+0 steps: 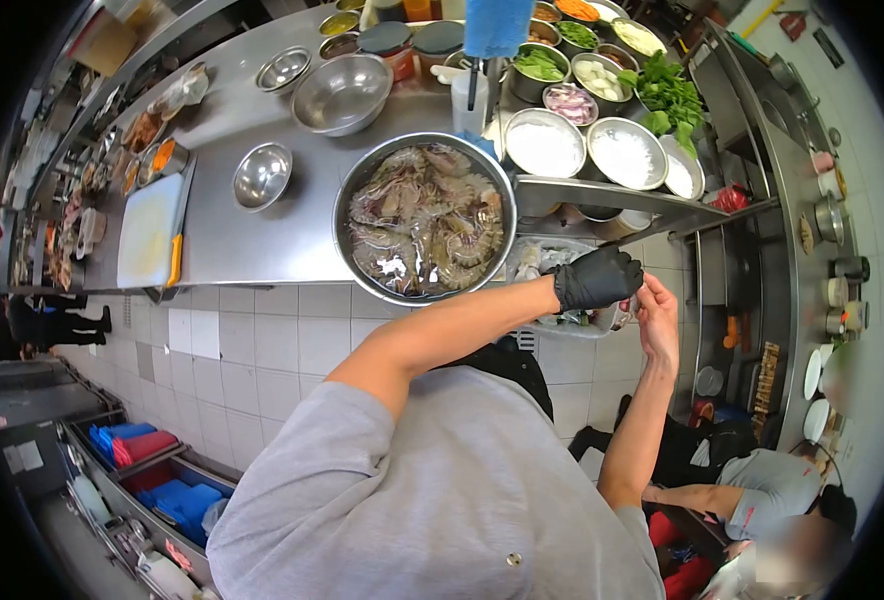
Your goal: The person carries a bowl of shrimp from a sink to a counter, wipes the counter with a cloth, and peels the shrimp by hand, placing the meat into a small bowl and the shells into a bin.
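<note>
- Your left hand (pixel 597 280) wears a black glove; its arm crosses in front of your chest and reaches to the right, back of the hand up, with the fingers curled in together.
- Your right hand (pixel 659 312) is bare and raised beside the glove, the forearm pointing away from you and the palm side partly showing.
- The right thumb and index finger come close together at the edge of the glove; something small may be pinched there, but the view is too poor to be sure.
- The plastic tub (pixel 577 333) lies under and just beyond your gloved hand, right of the big bowl. It is clear, with pale, glossy pieces and some darker, reddish bits inside, partly hidden by your hand and forearm.
- The prawns (pixel 422 215) fill the big metal bowl (pixel 340 222) at the near edge of the surface (pixel 302 245): whole, grey-brown, striped and wet, heaped in shiny liquid.
- Beyond the tub, you have metal containers of white contents (pixel 545 145) and leafy greens (pixel 672 95).
</note>
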A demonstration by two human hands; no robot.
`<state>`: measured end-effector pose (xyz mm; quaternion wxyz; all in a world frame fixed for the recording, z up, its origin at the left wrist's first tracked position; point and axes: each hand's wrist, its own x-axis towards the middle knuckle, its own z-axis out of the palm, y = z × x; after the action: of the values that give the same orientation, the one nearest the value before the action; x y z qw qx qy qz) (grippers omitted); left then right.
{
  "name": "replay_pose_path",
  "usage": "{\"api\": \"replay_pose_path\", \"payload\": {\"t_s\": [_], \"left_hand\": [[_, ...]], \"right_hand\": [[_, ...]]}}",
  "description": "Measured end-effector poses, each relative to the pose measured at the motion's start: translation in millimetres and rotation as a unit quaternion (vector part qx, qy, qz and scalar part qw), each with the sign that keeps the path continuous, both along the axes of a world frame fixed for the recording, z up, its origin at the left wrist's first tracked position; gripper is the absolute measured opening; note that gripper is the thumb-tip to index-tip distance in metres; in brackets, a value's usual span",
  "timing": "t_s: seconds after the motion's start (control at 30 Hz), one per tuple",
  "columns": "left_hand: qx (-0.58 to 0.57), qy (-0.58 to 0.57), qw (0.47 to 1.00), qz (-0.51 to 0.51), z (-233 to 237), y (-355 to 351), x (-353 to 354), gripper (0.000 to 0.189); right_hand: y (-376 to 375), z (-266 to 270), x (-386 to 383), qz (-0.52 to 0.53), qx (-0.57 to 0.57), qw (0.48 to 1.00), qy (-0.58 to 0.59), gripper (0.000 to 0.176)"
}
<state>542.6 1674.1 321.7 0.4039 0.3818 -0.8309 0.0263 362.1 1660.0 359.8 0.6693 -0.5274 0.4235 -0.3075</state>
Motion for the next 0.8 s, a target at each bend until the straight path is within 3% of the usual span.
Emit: {"api": "replay_pose_path", "payload": {"t_s": [0.13, 0.23, 0.33, 0.43, 0.53, 0.73, 0.8], "left_hand": [[0.018, 0.000, 1.000, -0.001, -6, 3, 10, 0.018], [0.057, 0.062, 0.996, 0.019, -7, 7, 17, 0.015], [0.230, 0.131, 0.963, 0.047, -2, 17, 22, 0.013], [0.225, 0.157, 0.961, -0.024, 1, 17, 35, 0.011], [0.141, 0.116, 0.982, -0.053, -9, 10, 42, 0.011], [0.083, 0.130, 0.988, -0.014, -17, 5, 36, 0.015], [0.128, 0.147, 0.981, 0.004, -12, 6, 34, 0.016]], "right_hand": [[0, 1, 11, 0.016, -0.002, 0.999, 0.034, 0.026], [-2, -4, 19, 0.045, -0.008, 0.998, 0.042, 0.031], [-3, -3, 29, 0.046, -0.012, 0.997, 0.064, 0.022], [-6, -4, 36, 0.044, 0.016, 0.998, 0.046, 0.022], [-8, 2, 40, 0.074, 0.046, 0.996, 0.018, 0.022], [-7, 13, 44, 0.079, 0.047, 0.996, 0.015, 0.025], [-8, 9, 43, 0.085, 0.031, 0.996, 0.016, 0.026]]}}
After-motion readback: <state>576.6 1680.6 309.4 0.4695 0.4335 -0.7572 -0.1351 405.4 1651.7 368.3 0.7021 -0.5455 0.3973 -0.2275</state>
